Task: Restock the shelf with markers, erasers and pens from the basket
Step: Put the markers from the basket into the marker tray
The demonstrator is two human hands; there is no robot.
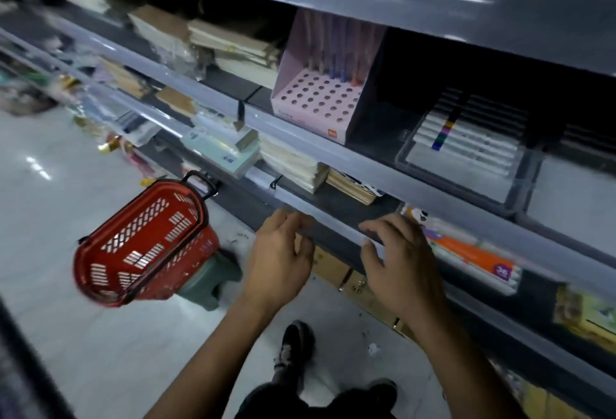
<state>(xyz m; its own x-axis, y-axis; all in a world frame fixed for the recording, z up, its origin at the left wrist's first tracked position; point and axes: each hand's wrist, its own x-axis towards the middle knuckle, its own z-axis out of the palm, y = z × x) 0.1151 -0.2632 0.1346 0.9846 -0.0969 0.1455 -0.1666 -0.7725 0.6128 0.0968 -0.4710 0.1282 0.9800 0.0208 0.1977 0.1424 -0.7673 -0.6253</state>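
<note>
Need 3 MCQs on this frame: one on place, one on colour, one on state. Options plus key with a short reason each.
1. Where is the basket?
A. On the top shelf
B. On a green stool on the floor, to the person's left
C. In the right hand

2. What colour is the pen display box with the holes?
A. Pink
B. Yellow
C. Black

3. What are the two hands doing?
A. Each carries a pen
B. Both hang at the person's sides
C. Both are at the clear front rail of a lower shelf, holding no stock

Key: 1 B, the red basket rests tilted on the stool beside the shelving. 2 A, the holed tray and its walls are pink. 3 C, the left hand and right hand have fingers at the rail and carry nothing.
</note>
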